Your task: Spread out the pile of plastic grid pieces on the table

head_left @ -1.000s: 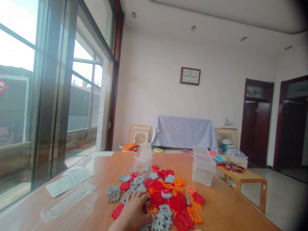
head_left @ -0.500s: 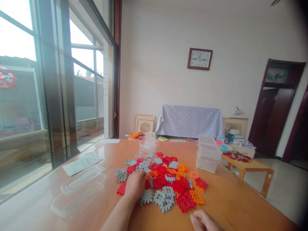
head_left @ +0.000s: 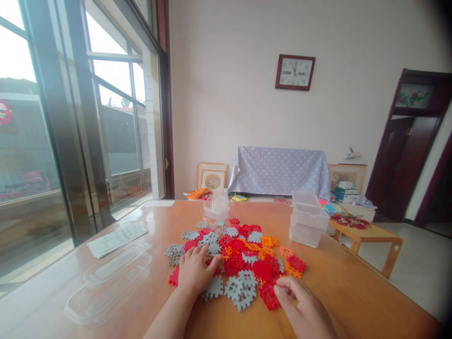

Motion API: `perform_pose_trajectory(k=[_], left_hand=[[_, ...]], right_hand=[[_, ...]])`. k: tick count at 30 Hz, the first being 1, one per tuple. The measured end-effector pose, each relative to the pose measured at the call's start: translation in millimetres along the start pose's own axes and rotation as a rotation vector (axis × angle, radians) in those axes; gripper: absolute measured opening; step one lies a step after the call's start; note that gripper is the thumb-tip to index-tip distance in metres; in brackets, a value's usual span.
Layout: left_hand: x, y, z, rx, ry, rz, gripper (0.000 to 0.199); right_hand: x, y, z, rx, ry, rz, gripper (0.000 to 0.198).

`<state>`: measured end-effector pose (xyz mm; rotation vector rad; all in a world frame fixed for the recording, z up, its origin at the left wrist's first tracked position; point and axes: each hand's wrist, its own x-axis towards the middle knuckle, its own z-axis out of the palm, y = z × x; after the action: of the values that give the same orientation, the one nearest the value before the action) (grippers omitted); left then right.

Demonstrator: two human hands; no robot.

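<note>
Head view, left hand (head_left: 196, 274): laid palm-down on the near-left part of the pile, fingers spread flat, covering grey and red pieces; nothing pinched or lifted.
Head view, right hand (head_left: 304, 310): low at the near-right edge of the pile, fingers loosely curled, tips at a red piece (head_left: 269, 296); touching it by the look of things, but a closed grip cannot be told.
Head view, pile of interlocking pieces (head_left: 243, 256): grey, red and orange flat toothed squares, heaped on the wooden table (head_left: 353, 292), straight ahead of both hands, spreading away toward the far side.
Head view, direction from hands: pile lies forward and between; left hand already on it, right hand only at its near rim, just right of the nearest grey piece (head_left: 241, 291).
Head view, nearer hand: left for the grey and red pieces on the window side; right for the red and orange pieces at the near-right corner.
Head view, long axis: none worth naming, pieces roughly square and lying flat.
Head view, clear tubs (head_left: 307, 219): stacked, beyond the pile on the right, well apart from the right hand.
Head view, small clear container (head_left: 216, 207): at the far edge of the pile.
Head view, clear lids (head_left: 109, 282): left of the left hand, near a printed sheet (head_left: 116, 238).
</note>
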<state>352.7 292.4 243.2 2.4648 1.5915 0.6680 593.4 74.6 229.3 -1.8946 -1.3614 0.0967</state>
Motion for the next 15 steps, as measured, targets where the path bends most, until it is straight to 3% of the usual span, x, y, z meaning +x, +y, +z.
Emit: perform_pose_trajectory(k=[3,9,12,15], left_hand=[[-1.6,0.0,-0.1,0.004,-0.069,0.023,0.079],[-2.5,-1.7,1.7,0.005,-0.109,0.161,0.063],[-3.2,-1.7,3.2,0.01,-0.1,0.169,0.058],[-3.0,-1.4,3.6,0.015,-0.092,0.143,0.057]], right_hand=[[39.3,-14.8,7.1,-0.109,0.002,-0.084,0.046],[123.5,-31.4,32.3,-0.317,-0.206,-0.024,0.078],[147.7,-31.0,42.8,-0.318,-0.323,0.04,0.095],[156.5,-29.1,52.6,-0.278,-0.375,0.067,0.1]])
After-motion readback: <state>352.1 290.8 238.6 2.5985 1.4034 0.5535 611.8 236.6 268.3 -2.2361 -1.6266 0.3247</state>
